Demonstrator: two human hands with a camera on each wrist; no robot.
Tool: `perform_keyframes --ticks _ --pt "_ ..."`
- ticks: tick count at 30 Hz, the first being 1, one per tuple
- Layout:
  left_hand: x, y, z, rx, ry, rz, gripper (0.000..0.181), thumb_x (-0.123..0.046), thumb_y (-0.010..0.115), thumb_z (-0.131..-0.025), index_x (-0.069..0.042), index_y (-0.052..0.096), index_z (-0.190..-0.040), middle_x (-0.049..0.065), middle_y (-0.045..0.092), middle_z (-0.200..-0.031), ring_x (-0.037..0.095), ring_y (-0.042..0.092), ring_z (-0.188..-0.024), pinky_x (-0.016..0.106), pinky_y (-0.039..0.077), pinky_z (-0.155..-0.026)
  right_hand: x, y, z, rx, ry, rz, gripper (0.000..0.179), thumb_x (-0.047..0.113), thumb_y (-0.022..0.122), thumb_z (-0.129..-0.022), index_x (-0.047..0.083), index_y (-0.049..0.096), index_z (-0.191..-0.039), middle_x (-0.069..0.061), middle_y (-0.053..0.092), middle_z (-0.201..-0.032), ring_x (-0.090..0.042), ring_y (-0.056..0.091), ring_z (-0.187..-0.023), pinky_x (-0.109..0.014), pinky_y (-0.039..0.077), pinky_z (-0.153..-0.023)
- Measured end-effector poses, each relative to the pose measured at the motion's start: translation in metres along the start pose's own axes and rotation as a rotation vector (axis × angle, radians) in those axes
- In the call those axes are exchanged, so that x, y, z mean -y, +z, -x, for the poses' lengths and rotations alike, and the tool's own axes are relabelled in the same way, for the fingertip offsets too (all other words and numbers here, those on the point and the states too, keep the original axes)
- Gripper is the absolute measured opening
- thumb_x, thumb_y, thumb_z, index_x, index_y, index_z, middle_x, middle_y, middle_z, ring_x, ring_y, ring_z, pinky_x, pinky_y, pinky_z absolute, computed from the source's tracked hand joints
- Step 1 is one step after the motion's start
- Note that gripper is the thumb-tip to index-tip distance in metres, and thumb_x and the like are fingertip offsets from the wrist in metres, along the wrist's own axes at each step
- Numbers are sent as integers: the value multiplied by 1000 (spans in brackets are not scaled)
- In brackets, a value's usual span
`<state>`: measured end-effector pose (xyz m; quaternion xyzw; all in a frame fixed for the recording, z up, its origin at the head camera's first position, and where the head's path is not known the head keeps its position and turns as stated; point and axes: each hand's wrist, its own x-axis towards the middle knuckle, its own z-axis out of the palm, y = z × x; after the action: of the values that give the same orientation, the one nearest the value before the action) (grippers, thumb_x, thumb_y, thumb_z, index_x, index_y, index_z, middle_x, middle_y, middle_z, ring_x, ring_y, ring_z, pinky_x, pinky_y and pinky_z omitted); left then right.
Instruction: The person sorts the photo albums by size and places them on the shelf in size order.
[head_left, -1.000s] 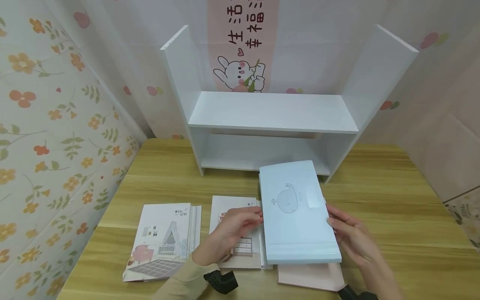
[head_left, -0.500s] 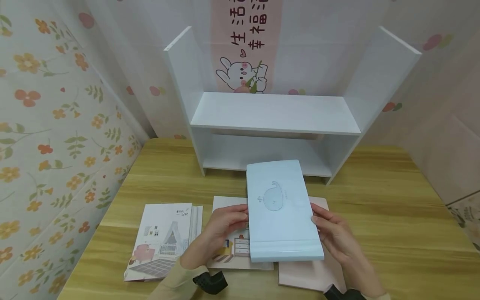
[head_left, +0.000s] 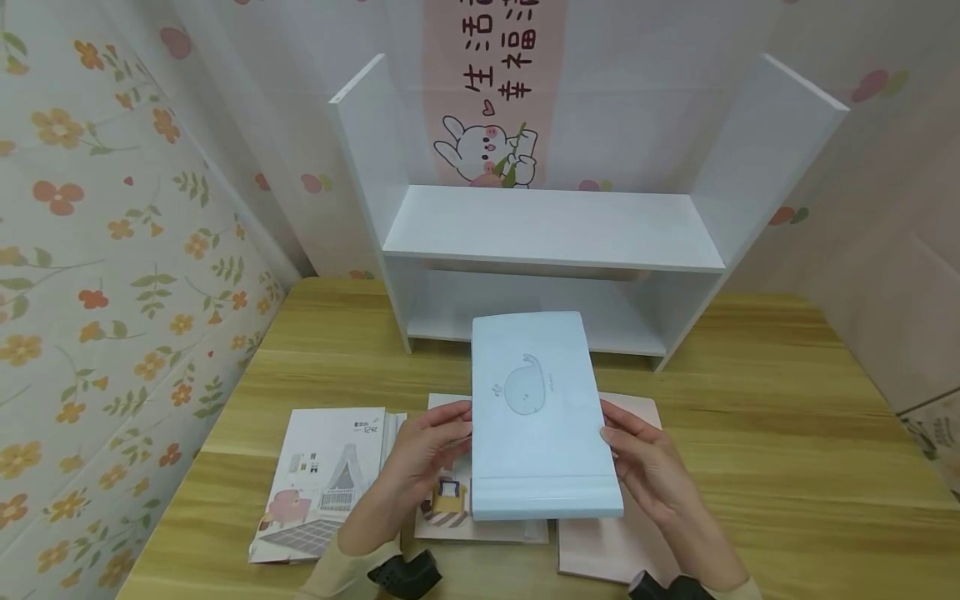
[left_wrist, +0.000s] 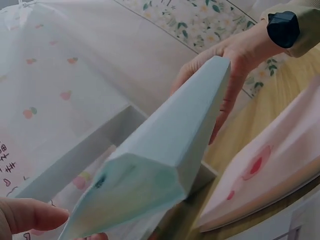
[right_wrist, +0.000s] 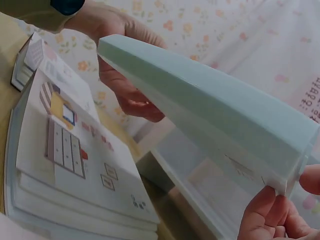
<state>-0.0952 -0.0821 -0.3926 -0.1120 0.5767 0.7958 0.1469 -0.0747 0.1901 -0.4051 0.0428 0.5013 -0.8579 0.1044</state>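
Both hands hold a light blue book (head_left: 536,417) up over the table, tilted toward the head camera. Its cover carries a small whale drawing. The left hand (head_left: 422,454) pinches the left edge and the right hand (head_left: 651,467) grips the right edge, with the fingertips behind the book hidden in the head view. In the right wrist view the thick pale spine of the light blue book (right_wrist: 210,95) shows between the two hands. Below it, partly covered, lie a white book (head_left: 506,532) with furniture drawings and a pale pink book (head_left: 615,550).
A white two-level shelf (head_left: 551,225) with tall side panels stands behind the held book. To the left lies a stack of white books (head_left: 322,483) with a tent picture. The wooden table (head_left: 780,433) reaches to patterned curtains (head_left: 127,275) at the left and back.
Both hands have carried the light blue book leftward and turned it a little straighter. More of the pale pink book below shows now. The shelf and the other books stay put.
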Motion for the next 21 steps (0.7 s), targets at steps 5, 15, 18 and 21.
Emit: perform_keyframes --ticks 5,15,18,21 --pt "-7 0 3 -53 16 2 31 4 61 -83 8 60 -114 5 67 -99 14 63 -85 27 53 -77 2 7 1 32 -25 -35 36 -8 50 -91 17 70 -107 1 64 -110 -9 61 -94 -22 52 -79" --pt "-23 1 11 -48 79 70 34 2 60 -85 9 57 -119 4 63 -99 15 59 -93 29 50 -85 12 21 -1 116 -120 -77 36 -9 46 -92 12 67 -112 -3 61 -111 -12 60 -94 -22 52 -78" --pt "-29 2 15 -36 111 97 36 4 59 -85 10 55 -120 5 63 -99 15 59 -94 29 49 -86 16 25 0 147 -140 -106 37 -10 45 -92 10 66 -116 -5 61 -113 -13 60 -97 -22 52 -80" --pt "-35 3 19 -40 121 131 37 7 57 -85 12 53 -121 5 63 -98 14 61 -91 26 51 -84 19 30 1 161 -152 -110 37 -10 44 -93 9 64 -117 -6 61 -114 -14 61 -99 -23 52 -81"
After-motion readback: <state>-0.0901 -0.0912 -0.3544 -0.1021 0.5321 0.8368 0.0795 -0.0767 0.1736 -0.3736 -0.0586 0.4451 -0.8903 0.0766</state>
